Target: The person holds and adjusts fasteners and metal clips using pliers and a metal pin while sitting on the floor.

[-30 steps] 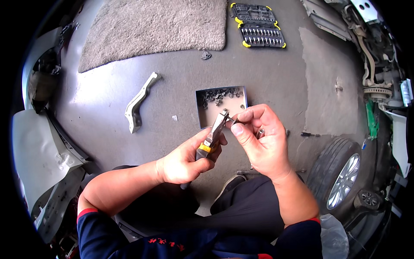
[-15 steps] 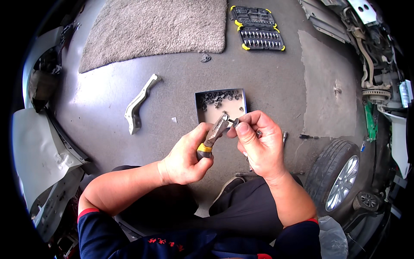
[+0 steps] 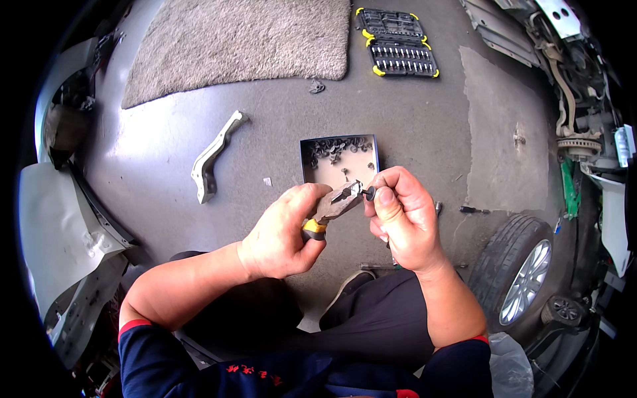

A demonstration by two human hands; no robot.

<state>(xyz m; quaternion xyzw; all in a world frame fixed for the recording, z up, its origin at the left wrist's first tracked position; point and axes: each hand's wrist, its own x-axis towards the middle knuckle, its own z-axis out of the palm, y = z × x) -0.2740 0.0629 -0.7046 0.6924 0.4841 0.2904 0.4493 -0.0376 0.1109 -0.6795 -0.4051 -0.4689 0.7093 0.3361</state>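
Observation:
My left hand (image 3: 282, 232) is closed round yellow-and-dark grip pliers (image 3: 335, 202), whose metal head angles up to the right. My right hand (image 3: 405, 225) pinches a small black round-headed plastic clip (image 3: 370, 194) right at the tip of the pliers' jaws; whether the jaws grip it I cannot tell for sure. Just beyond both hands a shallow open cardboard box (image 3: 325, 172) lies on the floor with several dark clips (image 3: 335, 147) heaped toward its back and a few loose nearer the middle.
A bent metal bracket (image 3: 209, 166) lies left, a rug (image 3: 232, 46) and open socket set (image 3: 398, 56) ahead. A wheel (image 3: 524, 278) and loose tools (image 3: 471, 209) are right. A dented panel (image 3: 66, 232) and car underparts (image 3: 570, 126) flank the floor.
The pliers' head has tilted rightward and lowered, with the jaws now meeting the clip more sideways. My right hand has shifted slightly and the clip sits a little lower and farther right.

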